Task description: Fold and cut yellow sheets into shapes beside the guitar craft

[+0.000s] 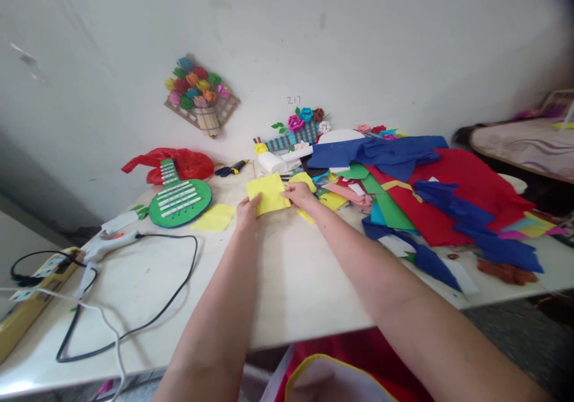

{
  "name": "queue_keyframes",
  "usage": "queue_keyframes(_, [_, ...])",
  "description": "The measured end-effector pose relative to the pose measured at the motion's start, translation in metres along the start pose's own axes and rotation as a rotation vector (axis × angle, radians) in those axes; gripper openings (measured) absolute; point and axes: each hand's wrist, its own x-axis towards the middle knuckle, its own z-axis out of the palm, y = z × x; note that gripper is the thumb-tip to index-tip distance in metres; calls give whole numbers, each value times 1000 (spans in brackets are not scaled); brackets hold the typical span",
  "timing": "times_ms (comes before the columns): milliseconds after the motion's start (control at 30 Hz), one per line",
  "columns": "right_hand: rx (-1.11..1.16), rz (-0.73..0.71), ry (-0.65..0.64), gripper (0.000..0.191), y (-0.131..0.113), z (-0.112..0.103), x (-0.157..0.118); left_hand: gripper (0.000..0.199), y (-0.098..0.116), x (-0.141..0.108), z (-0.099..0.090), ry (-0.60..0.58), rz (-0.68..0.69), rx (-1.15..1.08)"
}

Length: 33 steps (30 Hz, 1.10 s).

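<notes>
A yellow paper square (270, 194) is held up a little above the table, between my two hands. My left hand (248, 208) pinches its lower left edge, thumb in front. At its right edge, my right hand (298, 193) closes its fingers on the same sheet. Another yellow sheet (214, 217) lies flat to the left of my left hand. More yellow pieces (332, 200) lie beside and beyond my right hand.
A green guitar-shaped craft (180, 201), black-handled scissors (231, 168) and a glue gun (110, 245) with its looping cord are on the left. Coloured sheets, including red (466, 192) and blue (376, 152), are heaped on the right. A power strip (40, 288) sits at the left edge.
</notes>
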Motion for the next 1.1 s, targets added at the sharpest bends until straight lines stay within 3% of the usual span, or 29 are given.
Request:
queue_keyframes(100, [-21, -28, 22, 21, 3, -1, 1, 22, -2, 2, -3, 16, 59, 52])
queue_keyframes(400, [84, 44, 5, 24, 1, 0, -3, 29, -3, 11, -11, 125, 210, 530])
queue_keyframes(500, [119, 67, 12, 24, 0, -1, -4, 31, -2, 12, -12, 103, 182, 483])
queue_keyframes(700, [147, 106, -18, 21, -5, -3, -10, 34, 4, 9, -16, -162, -11, 163])
queue_keyframes(1100, [68, 100, 15, 12, 1, 4, -6, 32, 2, 9, -15, -72, 63, 149])
